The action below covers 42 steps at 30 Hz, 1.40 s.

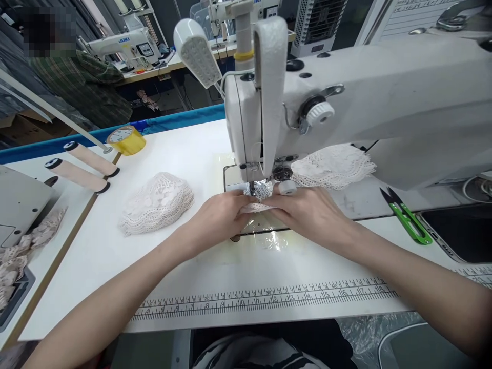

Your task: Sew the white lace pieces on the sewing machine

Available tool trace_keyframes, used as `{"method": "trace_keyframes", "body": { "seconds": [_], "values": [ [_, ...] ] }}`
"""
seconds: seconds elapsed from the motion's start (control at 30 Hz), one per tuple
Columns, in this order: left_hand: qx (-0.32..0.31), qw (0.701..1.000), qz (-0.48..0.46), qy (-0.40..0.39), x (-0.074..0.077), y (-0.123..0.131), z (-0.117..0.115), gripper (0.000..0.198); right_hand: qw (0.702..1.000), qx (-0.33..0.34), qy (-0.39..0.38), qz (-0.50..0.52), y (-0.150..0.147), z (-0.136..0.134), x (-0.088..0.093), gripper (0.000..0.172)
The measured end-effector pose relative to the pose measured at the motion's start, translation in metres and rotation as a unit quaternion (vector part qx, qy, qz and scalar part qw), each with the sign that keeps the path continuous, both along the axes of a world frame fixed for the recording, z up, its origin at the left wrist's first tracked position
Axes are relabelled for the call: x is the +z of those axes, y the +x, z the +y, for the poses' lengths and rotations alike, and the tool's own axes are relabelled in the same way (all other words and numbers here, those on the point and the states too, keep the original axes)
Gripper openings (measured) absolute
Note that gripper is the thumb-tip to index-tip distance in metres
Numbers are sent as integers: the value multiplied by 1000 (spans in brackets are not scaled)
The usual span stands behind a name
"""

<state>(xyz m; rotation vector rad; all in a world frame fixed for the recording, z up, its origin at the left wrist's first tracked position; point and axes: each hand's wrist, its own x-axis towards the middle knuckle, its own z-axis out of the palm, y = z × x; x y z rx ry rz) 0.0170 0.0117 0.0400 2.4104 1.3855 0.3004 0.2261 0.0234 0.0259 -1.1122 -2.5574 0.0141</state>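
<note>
Under the needle of the white sewing machine (249,128) lies a piece of pale lace (257,207), gripped from both sides. My left hand (219,218) is closed on its left end, fingertips close to the presser foot (252,189). On the other side my right hand (307,207) pinches the right end, thumb and fingers together. Part of the lace is hidden by the fingers and the machine head. A folded lace piece (157,202) rests on the table left of my left hand. More white lace (334,165) lies beneath the machine arm, behind my right hand.
Green thread snips (409,218) and a dark phone (461,230) lie at the right. Yellow tape (126,140) and two thread cones (79,174) are at the left. A printed ruler (246,302) runs along the front edge. Another person (82,82) sits by a second machine (126,48).
</note>
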Motion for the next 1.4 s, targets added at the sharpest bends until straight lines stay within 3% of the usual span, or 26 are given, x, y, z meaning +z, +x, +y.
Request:
{"method": "trace_keyframes", "body": {
  "seconds": [0.13,0.27,0.37,0.43,0.5,0.6,0.7,0.83,1.4],
  "values": [
    [-27,998,-38,-38,4,-4,16,22,996,-9,84,19,1,4,-7,32],
    [-54,989,-104,-90,7,-9,15,33,997,8,46,56,1,5,-9,28],
    [-50,987,-132,-73,-1,-11,7,41,997,34,29,56,2,4,-7,30],
    [-68,990,-126,-18,-10,-10,-2,40,996,72,38,33,3,2,-6,28],
    [-99,987,-88,89,-20,-9,-10,34,992,111,54,8,2,0,-4,26],
    [-129,952,0,279,-31,-7,-23,20,988,137,74,-4,-1,-2,-3,28],
    [-128,925,59,352,-35,-6,-31,18,987,142,80,-14,-2,-2,-2,33],
    [-131,932,84,327,-38,-7,-35,30,987,137,72,-41,-2,-2,-1,34],
    [-106,933,82,334,-44,-7,-18,31,983,108,140,-43,-2,5,-11,30]
  ]
}}
